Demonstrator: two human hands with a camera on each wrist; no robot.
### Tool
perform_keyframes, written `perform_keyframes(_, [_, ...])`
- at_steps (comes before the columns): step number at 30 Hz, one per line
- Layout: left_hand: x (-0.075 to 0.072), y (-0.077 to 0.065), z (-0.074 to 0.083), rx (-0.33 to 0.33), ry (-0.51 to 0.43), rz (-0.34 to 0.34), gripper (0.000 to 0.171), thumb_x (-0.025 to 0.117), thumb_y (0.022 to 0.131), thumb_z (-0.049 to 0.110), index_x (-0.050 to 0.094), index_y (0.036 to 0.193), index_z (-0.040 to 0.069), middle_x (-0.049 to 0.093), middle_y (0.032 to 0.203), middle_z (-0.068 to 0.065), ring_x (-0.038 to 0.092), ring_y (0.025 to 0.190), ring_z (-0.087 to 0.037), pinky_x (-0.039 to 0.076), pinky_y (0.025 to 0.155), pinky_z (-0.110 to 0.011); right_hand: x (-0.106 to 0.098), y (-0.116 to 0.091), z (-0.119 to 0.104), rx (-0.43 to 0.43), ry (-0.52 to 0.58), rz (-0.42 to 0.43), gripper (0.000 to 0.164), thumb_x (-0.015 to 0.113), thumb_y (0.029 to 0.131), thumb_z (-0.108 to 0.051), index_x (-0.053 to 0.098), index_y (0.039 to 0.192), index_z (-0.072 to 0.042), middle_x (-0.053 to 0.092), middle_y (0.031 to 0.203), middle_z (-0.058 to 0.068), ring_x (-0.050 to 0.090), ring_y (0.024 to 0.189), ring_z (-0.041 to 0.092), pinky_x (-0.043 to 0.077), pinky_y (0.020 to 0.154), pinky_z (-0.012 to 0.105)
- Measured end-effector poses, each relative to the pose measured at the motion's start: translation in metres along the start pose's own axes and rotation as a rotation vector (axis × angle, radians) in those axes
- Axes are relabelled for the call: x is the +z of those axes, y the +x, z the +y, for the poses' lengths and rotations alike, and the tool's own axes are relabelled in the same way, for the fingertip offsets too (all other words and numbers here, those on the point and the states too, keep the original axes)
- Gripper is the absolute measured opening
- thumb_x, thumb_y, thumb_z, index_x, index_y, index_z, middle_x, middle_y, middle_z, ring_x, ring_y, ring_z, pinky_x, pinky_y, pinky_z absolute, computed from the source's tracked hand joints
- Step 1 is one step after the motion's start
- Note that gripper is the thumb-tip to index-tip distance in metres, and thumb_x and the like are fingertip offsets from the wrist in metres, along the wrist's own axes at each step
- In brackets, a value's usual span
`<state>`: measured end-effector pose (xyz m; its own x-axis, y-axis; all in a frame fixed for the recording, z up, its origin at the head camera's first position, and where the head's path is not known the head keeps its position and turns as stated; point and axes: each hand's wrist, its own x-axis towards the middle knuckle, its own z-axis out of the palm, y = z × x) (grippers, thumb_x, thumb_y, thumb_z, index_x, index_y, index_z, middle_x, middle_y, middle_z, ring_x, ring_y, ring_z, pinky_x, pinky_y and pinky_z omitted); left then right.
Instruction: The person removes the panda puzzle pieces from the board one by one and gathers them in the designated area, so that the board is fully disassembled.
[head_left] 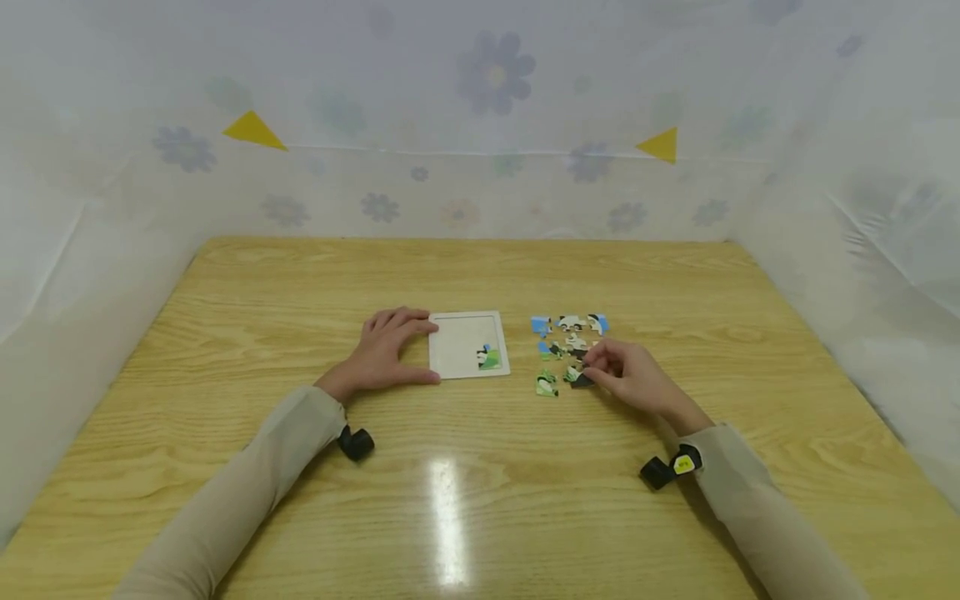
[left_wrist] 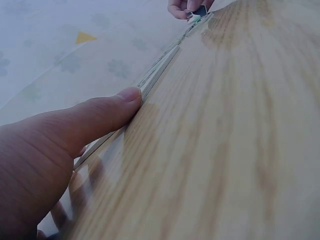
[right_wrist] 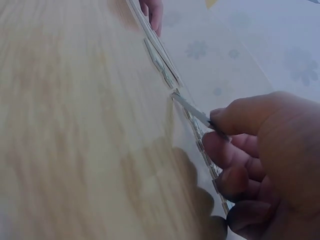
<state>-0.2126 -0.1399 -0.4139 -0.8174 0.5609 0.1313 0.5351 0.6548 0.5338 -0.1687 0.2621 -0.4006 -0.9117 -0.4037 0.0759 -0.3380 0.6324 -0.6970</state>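
Note:
A white square puzzle tray [head_left: 453, 346] lies on the table, with one panda-and-green puzzle piece [head_left: 490, 357] in its lower right corner. My left hand [head_left: 386, 350] rests at the tray's left side, fingers and thumb spread, touching its edge; the straight thumb [left_wrist: 107, 111] lies against that edge in the left wrist view. My right hand [head_left: 633, 375] pinches a dark-and-green puzzle piece [head_left: 579, 378] between thumb and fingers. In the right wrist view this puzzle piece [right_wrist: 192, 110] appears edge-on and tilted, lifted at the thumb side. Its printed face is hidden there.
Several loose puzzle pieces [head_left: 570, 322] lie in rough rows right of the tray, and another green-and-white piece [head_left: 547, 384] lies nearest the tray's lower right. The wooden table [head_left: 495, 500] runs back to a flowered white curtain [head_left: 450, 192].

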Motion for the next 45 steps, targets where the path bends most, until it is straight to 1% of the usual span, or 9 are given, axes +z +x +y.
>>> perform_keyframes(4, [0.001,0.000,0.002,0.009,0.000,-0.003,0.076,0.078,0.074,0.051,0.052,0.138,0.018,0.037,0.150,-0.007,0.026,0.135,-0.034,0.011,0.109,-0.058,-0.001,-0.003,0.002,-0.020,-0.050,0.000,0.006,0.067,0.090,-0.010,0.065,0.095,-0.007,0.058,0.071,-0.002,0.047,0.055,0.006,0.040,0.051,0.022])
perform_keyframes(8, [0.001,0.000,0.003,0.009,-0.002,-0.005,0.077,0.078,0.074,0.051,0.052,0.138,0.018,0.037,0.150,-0.007,0.025,0.136,-0.034,0.011,0.109,-0.057,-0.002,-0.005,0.002,-0.022,-0.076,-0.009,0.005,0.068,0.090,-0.012,0.065,0.095,-0.011,0.057,0.070,-0.003,0.046,0.054,0.006,0.040,0.052,0.023])
perform_keyframes(15, [0.000,0.000,0.002,0.000,0.000,-0.007,0.077,0.078,0.074,0.052,0.051,0.139,0.019,0.036,0.151,-0.005,0.024,0.138,-0.033,0.011,0.110,-0.057,-0.005,-0.004,0.004,-0.055,-0.091,-0.015,0.007,0.069,0.089,-0.012,0.066,0.096,-0.014,0.055,0.070,-0.004,0.046,0.055,0.007,0.041,0.052,0.024])
perform_keyframes(19, [-0.001,-0.001,0.002,-0.002,0.002,-0.003,0.077,0.078,0.074,0.051,0.051,0.139,0.018,0.036,0.151,-0.006,0.025,0.137,-0.033,0.011,0.110,-0.057,-0.006,-0.003,0.006,-0.079,-0.101,-0.022,0.009,0.071,0.088,-0.012,0.066,0.095,-0.014,0.054,0.069,-0.004,0.046,0.054,0.007,0.041,0.051,0.024])
perform_keyframes(23, [-0.002,-0.002,0.003,0.009,-0.006,0.005,0.077,0.079,0.074,0.049,0.052,0.138,0.016,0.037,0.150,-0.008,0.026,0.135,-0.034,0.011,0.109,-0.058,-0.005,-0.003,0.006,-0.088,-0.106,-0.027,0.008,0.070,0.089,-0.011,0.066,0.095,-0.014,0.055,0.069,-0.005,0.045,0.054,0.006,0.041,0.051,0.023])
perform_keyframes(27, [-0.002,-0.001,0.003,0.012,-0.004,0.005,0.077,0.079,0.074,0.049,0.052,0.138,0.016,0.037,0.150,-0.009,0.025,0.136,-0.035,0.011,0.109,-0.058,-0.006,-0.004,0.005,-0.070,-0.107,-0.023,0.003,0.066,0.092,-0.011,0.066,0.094,-0.013,0.054,0.070,-0.004,0.045,0.055,0.006,0.040,0.052,0.023])
perform_keyframes(30, [-0.001,0.000,0.003,0.006,-0.001,-0.003,0.077,0.078,0.075,0.050,0.051,0.139,0.017,0.037,0.150,-0.008,0.023,0.137,-0.034,0.010,0.110,-0.058,-0.006,-0.005,0.004,-0.044,-0.097,-0.024,0.004,0.063,0.094,-0.012,0.066,0.094,-0.013,0.055,0.071,-0.004,0.044,0.056,0.007,0.039,0.053,0.023])
perform_keyframes(38, [0.000,0.001,0.002,0.004,-0.002,-0.006,0.077,0.077,0.075,0.052,0.051,0.139,0.018,0.036,0.151,-0.007,0.025,0.136,-0.033,0.011,0.110,-0.057,-0.006,-0.002,0.003,-0.030,-0.079,-0.008,0.005,0.062,0.094,-0.011,0.066,0.091,-0.012,0.054,0.069,-0.003,0.042,0.056,0.007,0.037,0.052,0.022])
perform_keyframes(45, [0.002,0.001,0.000,0.001,0.003,0.000,0.077,0.078,0.075,0.052,0.051,0.139,0.019,0.036,0.151,-0.006,0.023,0.138,-0.034,0.011,0.110,-0.058,0.002,0.009,-0.007,-0.024,-0.091,0.007,0.006,0.062,0.095,-0.015,0.065,0.092,-0.012,0.054,0.071,-0.002,0.043,0.058,0.008,0.037,0.054,0.023])
